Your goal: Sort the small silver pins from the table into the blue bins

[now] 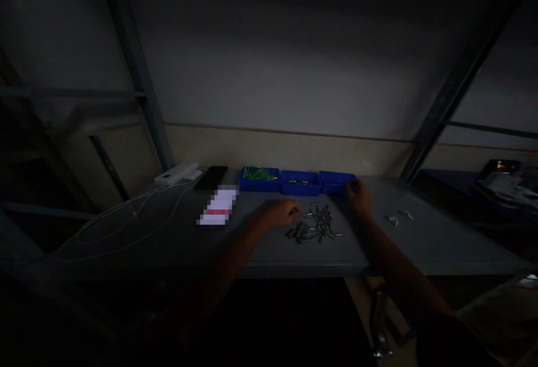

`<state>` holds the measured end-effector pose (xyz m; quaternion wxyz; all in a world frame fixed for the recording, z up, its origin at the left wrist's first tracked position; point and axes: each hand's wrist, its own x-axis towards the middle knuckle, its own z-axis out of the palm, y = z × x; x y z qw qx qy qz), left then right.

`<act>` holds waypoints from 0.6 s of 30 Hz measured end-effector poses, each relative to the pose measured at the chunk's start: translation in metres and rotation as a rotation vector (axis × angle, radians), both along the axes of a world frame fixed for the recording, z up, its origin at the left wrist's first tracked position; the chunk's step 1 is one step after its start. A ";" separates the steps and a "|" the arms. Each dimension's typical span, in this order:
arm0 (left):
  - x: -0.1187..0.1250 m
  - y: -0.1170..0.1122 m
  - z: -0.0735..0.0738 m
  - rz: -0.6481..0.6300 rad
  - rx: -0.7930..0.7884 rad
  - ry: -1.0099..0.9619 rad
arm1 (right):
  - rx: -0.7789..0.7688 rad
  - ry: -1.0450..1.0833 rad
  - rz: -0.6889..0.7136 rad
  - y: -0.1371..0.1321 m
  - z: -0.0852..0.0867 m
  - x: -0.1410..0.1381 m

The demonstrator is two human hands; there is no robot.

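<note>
My left hand (286,213) is over the table at the left edge of a loose pile of small metal pins (323,221). Its fingers are curled together; a thin pin lies close to the fingertips, and I cannot tell whether they grip it. My right hand (360,198) is at the right end of the right blue bin (336,176), fingers bent inward and closed. What they hold, if anything, is too dark to make out. Thicker metal cylinders (298,231) lie at the pile's near left side. The middle blue bin (300,189) contains a few metal parts.
A left blue bin (259,186) holds green pieces. Further left are a phone with a lit, blurred screen (218,205), a dark flat device (211,177) and a white power strip (176,174) with cables. Small pale metal parts (393,221) lie to the right. A wall stands behind the table.
</note>
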<state>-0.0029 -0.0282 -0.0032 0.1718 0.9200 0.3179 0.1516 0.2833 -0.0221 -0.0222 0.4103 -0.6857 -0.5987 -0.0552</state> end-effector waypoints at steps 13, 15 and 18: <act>-0.002 0.001 0.003 0.027 -0.012 -0.003 | 0.048 0.084 -0.027 0.003 -0.003 0.000; -0.002 0.002 0.002 0.026 -0.005 -0.006 | 0.060 0.085 -0.028 0.004 -0.004 0.000; -0.002 0.003 0.000 0.021 -0.005 -0.006 | 0.084 0.067 -0.042 0.004 -0.005 0.000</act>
